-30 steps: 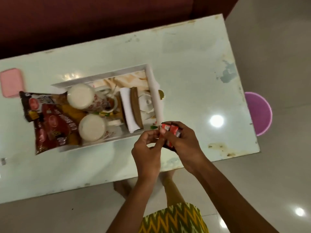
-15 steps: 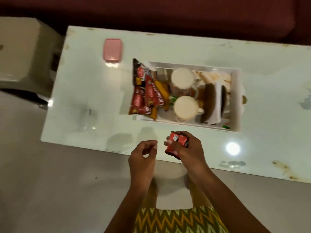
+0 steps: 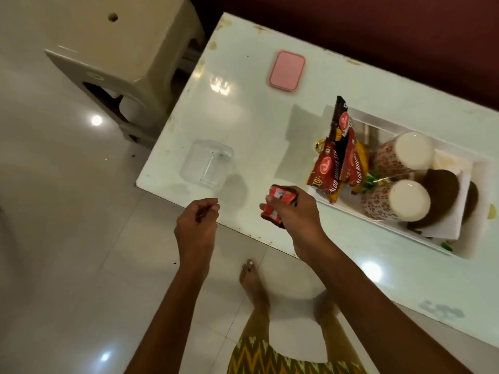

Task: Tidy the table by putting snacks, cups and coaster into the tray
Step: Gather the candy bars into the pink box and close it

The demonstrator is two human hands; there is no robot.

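A white tray (image 3: 348, 210) lies on the pale glass table (image 3: 253, 136) at the right. Inside it are red snack packets (image 3: 336, 160), two upturned patterned cups (image 3: 397, 157), and brown coasters (image 3: 442, 190) on white cloth. My right hand (image 3: 294, 214) grips a small red snack packet (image 3: 279, 202) above the table's near edge, just left of the tray. My left hand (image 3: 197, 225) hovers at the table corner with its fingers curled in; nothing shows in it. A clear plastic container (image 3: 208, 164) stands on the table beyond my left hand.
A pink lid (image 3: 287, 70) lies toward the table's far edge. A beige plastic stool (image 3: 121, 47) stands on the tiled floor beyond the table's left end. A dark red sofa runs along the far side. My bare foot (image 3: 252, 282) is below the table edge.
The view has swung left, so the tray now sits at the right and the stool and clear container come into sight. My hands have drawn apart; the right still holds the red packet.
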